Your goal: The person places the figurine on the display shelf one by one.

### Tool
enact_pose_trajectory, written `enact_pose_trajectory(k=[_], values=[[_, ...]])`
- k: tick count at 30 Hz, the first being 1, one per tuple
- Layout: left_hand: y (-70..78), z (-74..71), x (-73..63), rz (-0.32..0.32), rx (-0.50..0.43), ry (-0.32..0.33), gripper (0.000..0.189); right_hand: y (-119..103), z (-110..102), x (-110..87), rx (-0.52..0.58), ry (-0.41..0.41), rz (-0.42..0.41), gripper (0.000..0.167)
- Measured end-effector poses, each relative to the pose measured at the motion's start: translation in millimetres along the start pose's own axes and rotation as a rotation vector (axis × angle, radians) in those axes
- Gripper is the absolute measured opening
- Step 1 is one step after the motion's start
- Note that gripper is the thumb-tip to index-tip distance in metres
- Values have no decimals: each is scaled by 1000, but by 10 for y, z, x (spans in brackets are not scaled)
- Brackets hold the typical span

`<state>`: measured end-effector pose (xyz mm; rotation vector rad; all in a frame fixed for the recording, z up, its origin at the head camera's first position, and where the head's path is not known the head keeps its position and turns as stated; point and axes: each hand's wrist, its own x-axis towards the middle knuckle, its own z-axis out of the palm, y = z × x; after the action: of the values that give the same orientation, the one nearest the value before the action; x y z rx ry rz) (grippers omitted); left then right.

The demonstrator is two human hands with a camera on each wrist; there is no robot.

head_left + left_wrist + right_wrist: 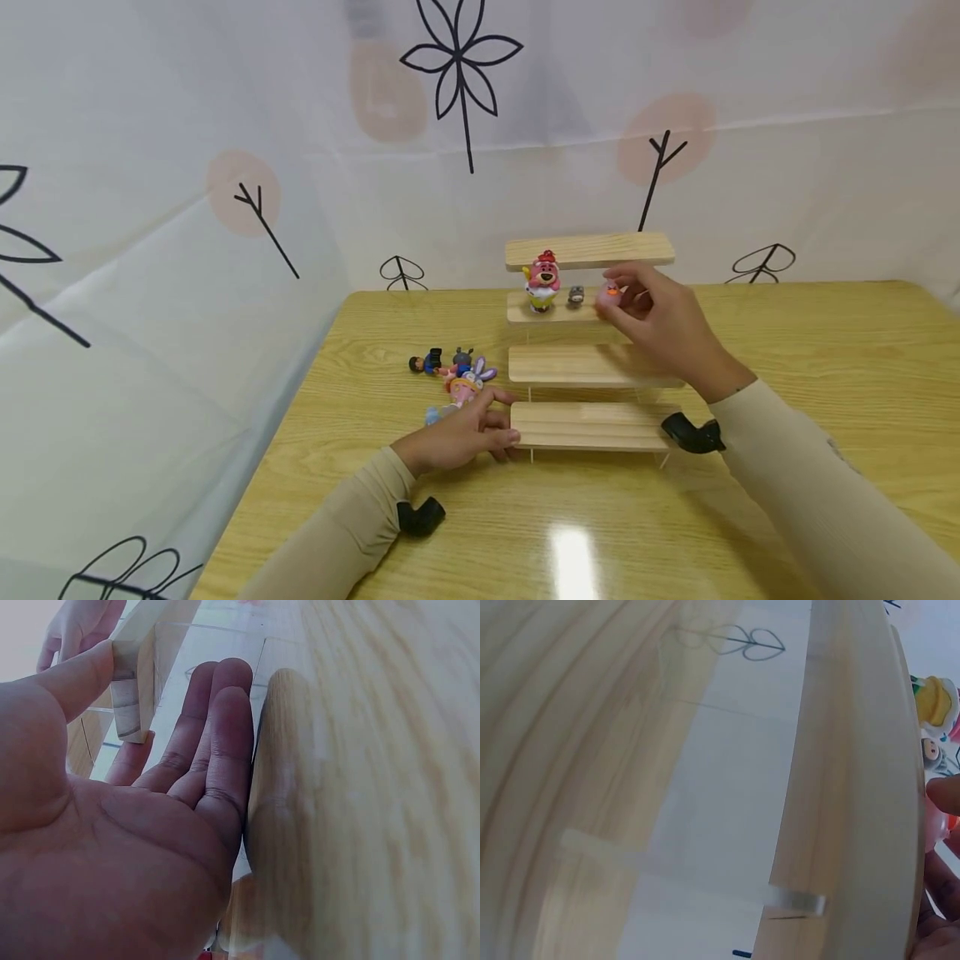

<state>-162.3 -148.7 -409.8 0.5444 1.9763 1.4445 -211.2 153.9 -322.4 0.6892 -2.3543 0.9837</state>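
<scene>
A stepped wooden display rack [592, 425] stands on the table. My right hand [667, 325] pinches a pink duck figure [608, 294] with an orange bill at the right part of the second-highest board. To its left on that board stand a small grey figure [575, 297] and a pink bear figure [542, 283] with a red top. In the right wrist view the duck [934, 825] is partly hidden by the board edge. My left hand [459, 437] holds the left end of the lowest board, the thumb above and the index finger below in the left wrist view.
Left of the rack several toy figures lie in a cluster, among them a pink one with rabbit ears [465, 387] and a dark-haired one in blue [427, 362]. The top board [588, 250] runs above the duck. Behind the table [810, 375] hangs a patterned white cloth [547, 192].
</scene>
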Motion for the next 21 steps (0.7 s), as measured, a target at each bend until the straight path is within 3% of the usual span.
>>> enact_pose_trajectory(k=[6,16,21], values=[[-5,-6,0,0,14,4,51,3,-3,-9,-16,0,-3,33],[17,-22,0,1,19,6,50,25,-10,4,-56,23,-100,42],[2,-16,-2,-3,-4,-3,51,25,-10,-8,-54,13,-104,45]])
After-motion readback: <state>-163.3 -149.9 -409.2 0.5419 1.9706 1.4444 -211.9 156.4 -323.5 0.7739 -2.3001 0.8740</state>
